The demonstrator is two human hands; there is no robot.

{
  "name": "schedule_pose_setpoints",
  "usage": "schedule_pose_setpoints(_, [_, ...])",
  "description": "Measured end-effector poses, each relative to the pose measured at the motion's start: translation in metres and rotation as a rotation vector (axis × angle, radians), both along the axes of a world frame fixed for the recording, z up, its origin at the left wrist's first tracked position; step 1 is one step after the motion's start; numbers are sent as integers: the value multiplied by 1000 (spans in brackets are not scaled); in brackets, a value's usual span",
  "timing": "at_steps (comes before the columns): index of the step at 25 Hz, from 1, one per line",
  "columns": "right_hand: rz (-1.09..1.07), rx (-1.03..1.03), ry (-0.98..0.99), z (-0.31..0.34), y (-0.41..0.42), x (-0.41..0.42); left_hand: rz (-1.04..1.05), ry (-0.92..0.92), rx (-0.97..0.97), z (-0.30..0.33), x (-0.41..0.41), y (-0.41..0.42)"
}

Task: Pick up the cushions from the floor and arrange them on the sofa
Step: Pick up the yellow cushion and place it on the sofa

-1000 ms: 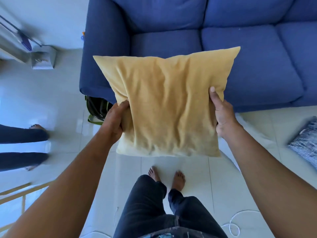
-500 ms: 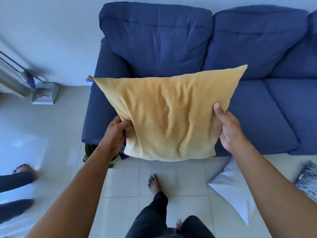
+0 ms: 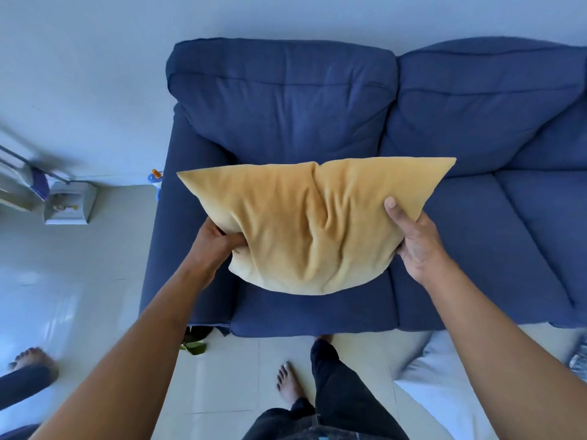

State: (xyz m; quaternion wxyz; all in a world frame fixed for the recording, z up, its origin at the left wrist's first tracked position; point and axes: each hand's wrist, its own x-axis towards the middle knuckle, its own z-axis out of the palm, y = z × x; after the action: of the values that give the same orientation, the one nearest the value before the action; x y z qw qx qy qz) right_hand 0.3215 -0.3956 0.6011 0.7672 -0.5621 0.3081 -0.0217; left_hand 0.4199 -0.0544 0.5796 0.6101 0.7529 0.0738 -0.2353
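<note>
A yellow cushion point(image 3: 311, 223) hangs in the air over the left seat of the blue sofa point(image 3: 286, 100). My left hand point(image 3: 216, 239) grips its lower left edge and my right hand point(image 3: 413, 239) grips its right side, thumb on the front face. The cushion tilts away from me, its top corners pointing at the backrest. A white cushion point(image 3: 444, 385) lies on the floor at the lower right, partly hidden by my right arm. Beside it, at the frame's right edge, a patterned grey cushion point(image 3: 579, 360) shows only a corner.
A dark green bag point(image 3: 195, 341) pokes out under the sofa's left front corner. A small bottle point(image 3: 155, 179) stands by the left armrest. A mop and a grey box point(image 3: 68, 203) rest against the wall on the left. Another person's foot point(image 3: 33, 360) is at lower left.
I have stepped closer to the sofa. The yellow cushion has moved forward from above the floor to over the left seat, and it has tipped flatter.
</note>
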Motion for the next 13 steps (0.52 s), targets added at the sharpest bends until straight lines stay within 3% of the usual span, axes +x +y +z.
schedule_pose_setpoints(13, [-56, -33, 27, -52, -51, 192, 72, 5, 49, -48, 181, -51])
